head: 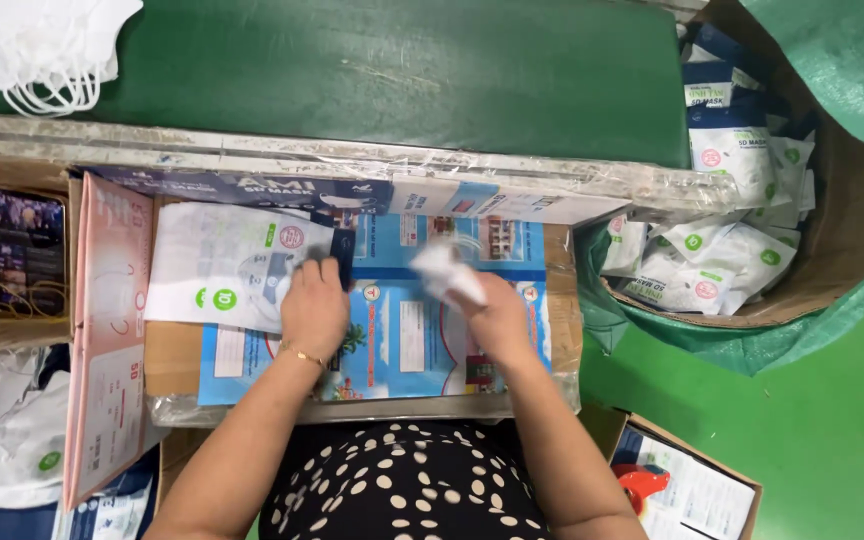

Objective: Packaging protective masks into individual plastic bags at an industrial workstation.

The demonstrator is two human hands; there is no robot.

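Resting palm-down on a white mask pouch (227,265), the left hand (314,305) is seen with its fingers curled over the pouch's right edge, where a dark flap or opening is covered; a thin gold bracelet (302,355) is worn on that wrist. A folded white face mask (447,272) is pinched between the thumb and fingers of the right hand (497,315), and it is held just above the work surface, a little to the right of the pouch and apart from it. Whether the mask touches the surface cannot be told, since it is blurred.

Both hands are placed over a work board (412,340) covered with blue printed sheets under clear plastic film. The pouch lies flat on the left part of this board, with green round marks printed on its face. A pink carton flap (107,340) stands along the board's left side, and a phone (26,250) is set in a cardboard tray beyond it.

A green conveyor belt (402,70) runs across the top of the view, with a heap of loose white masks (42,45) lying at its left end. At the right, a large cardboard box (852,230) lined with green sheeting is filled with sealed mask pouches (712,270). More loose masks (7,430) are piled at the lower left.
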